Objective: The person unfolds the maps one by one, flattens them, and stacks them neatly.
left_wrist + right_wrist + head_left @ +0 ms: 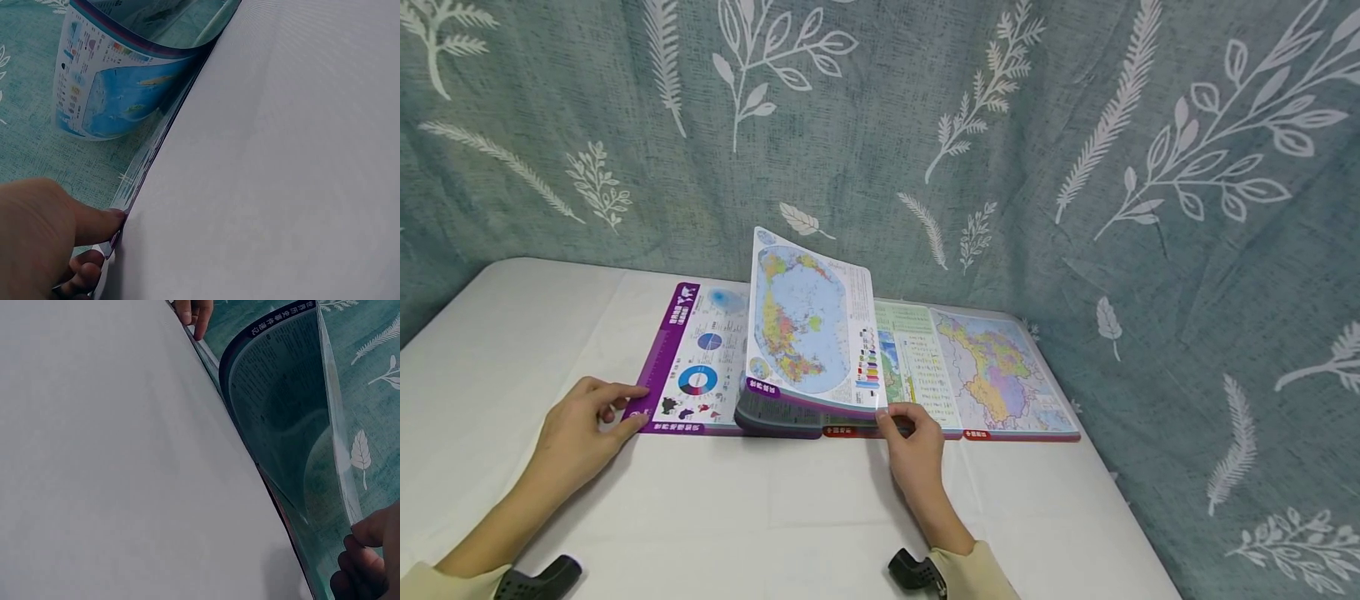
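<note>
A fold-out map [1000,367] of several glossy panels lies across the white table, with one panel standing up in a curve. This raised panel [805,325] carries a colourful world map. My right hand [916,442] pinches its near right corner between thumb and fingers; in the right wrist view its dark back [281,381], covered in small print, faces the camera. At the far left end of the map, my left hand [572,425] pinches the edge of a purple-bordered panel [658,367] with pie charts. The left wrist view shows that thumb [100,225] over the edge.
White cloth covers the table [775,508], its right edge slanting toward the camera. Behind and to the right hangs a green curtain [865,142] with white leaf prints. Black straps [542,579] sit at both wrists, beside pale sleeves [973,575].
</note>
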The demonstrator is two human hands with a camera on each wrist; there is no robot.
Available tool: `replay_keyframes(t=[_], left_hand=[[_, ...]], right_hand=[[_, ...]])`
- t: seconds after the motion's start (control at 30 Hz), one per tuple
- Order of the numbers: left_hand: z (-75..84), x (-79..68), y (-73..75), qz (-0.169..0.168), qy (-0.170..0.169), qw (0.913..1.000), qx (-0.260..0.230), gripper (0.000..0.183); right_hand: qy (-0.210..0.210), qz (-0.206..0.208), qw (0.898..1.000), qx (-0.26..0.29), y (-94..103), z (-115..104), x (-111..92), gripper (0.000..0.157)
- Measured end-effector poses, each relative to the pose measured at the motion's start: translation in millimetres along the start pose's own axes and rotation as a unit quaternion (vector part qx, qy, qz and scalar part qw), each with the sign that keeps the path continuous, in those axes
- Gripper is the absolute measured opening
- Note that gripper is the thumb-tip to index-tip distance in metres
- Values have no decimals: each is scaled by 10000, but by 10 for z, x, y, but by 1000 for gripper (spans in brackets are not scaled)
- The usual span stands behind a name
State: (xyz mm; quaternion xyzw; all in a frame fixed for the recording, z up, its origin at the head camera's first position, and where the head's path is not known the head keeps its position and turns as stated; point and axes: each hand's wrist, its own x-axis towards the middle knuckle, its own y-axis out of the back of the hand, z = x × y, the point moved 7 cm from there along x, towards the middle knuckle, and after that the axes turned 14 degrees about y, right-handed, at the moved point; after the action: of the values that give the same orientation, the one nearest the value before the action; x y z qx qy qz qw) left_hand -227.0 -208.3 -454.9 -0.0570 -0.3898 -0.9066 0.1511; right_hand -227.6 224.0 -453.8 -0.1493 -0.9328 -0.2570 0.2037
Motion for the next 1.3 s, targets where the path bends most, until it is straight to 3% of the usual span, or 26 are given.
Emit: replay_keyframes(t=[0.67, 1.3], left_hand=[[2, -9, -11, -50, 82, 10000, 10, 36], [-5, -6, -9, -37, 70, 10000, 43, 35]], right_hand=[[-33, 205, 9997, -148, 230, 127, 46, 7], [-374, 389, 9984, -187, 477, 315, 95, 14]])
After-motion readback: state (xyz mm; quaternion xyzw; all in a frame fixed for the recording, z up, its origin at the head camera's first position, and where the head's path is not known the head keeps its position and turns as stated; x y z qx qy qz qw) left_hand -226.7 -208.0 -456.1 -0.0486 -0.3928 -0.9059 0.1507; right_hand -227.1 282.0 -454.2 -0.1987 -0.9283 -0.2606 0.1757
